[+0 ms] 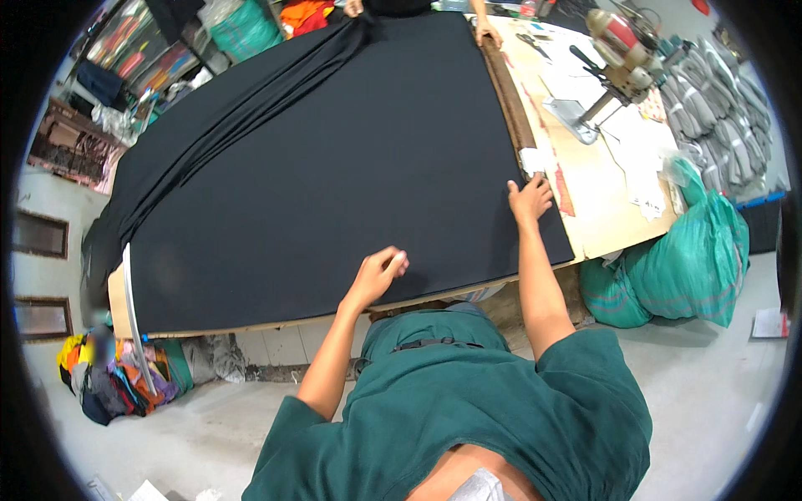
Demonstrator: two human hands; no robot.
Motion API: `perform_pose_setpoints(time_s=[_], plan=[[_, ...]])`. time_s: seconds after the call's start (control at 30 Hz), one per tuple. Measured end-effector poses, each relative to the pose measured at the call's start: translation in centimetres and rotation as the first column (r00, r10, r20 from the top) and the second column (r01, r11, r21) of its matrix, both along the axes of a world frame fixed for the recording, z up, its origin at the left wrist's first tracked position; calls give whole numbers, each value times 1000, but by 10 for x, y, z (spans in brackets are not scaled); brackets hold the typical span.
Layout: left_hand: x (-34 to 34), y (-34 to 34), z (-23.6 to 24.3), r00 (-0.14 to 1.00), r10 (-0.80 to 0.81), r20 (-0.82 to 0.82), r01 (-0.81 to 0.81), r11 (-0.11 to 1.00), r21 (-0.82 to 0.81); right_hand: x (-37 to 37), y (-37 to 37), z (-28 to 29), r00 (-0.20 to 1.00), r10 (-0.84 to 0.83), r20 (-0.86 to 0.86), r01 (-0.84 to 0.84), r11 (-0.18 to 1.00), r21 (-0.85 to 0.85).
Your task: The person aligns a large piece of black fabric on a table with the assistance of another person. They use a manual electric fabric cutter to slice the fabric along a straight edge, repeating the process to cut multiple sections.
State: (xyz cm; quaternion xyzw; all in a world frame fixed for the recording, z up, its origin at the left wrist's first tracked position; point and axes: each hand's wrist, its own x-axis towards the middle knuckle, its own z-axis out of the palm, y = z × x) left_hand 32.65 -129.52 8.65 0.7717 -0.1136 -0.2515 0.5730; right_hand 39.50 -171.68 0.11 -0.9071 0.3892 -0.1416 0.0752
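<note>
Clearly, the black cloth [334, 175] is the main thing before you, spread over the desk [635, 230] from the upper left to the centre right of the frame. Your right hand [530, 201] is at its right side, that grip apart with fingers spread, just below a small white piece [532, 159]; the flat palm probably steadies the edge. Your left hand [378, 275] is over the cloth near the lower centre, fingers half curled; you cannot tell from here whether that grip pinches anything.

At the top, a co-worker's hand [488, 33] is at the far end of a long brown strip [508, 92], which runs along the cloth's right side, perhaps as a weight or guide.

The cloth looks matte, soft and thin, smooth at the centre but gathered into long ropy folds toward the upper left, likely slack. The desk's bare part is pale and board-like. At the upper right a metal machine [622, 63] stands on a flat plate, and crinkled green sacks [697, 259] bulge below it.
</note>
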Motion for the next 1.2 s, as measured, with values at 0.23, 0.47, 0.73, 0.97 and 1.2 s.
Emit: perform_pose_setpoints(time_s=[0.23, 0.47, 0.73, 0.97, 1.2], plan=[[-22, -23, -34, 959, 267, -97, -263, 963, 59, 37, -71, -16, 1000, 9, 15, -9, 999, -34], [7, -75, -40, 872, 456, -178, -462, 887, 10, 44, -143, -11, 943, 157, 293, -192, 977, 92], [28, -101, -27, 925, 356, -135, -344, 933, 106, 17, -29, 21, 760, 296, 579, -611, 628, 481], [27, -92, -27, 904, 383, -190, -374, 924, 81, 40, 12, 13, 739, 308, 599, -659, 514, 549], [14, -81, -32, 934, 345, -91, -319, 922, 221, 81, 18, 21, 708, 278, 649, -706, 292, 646]])
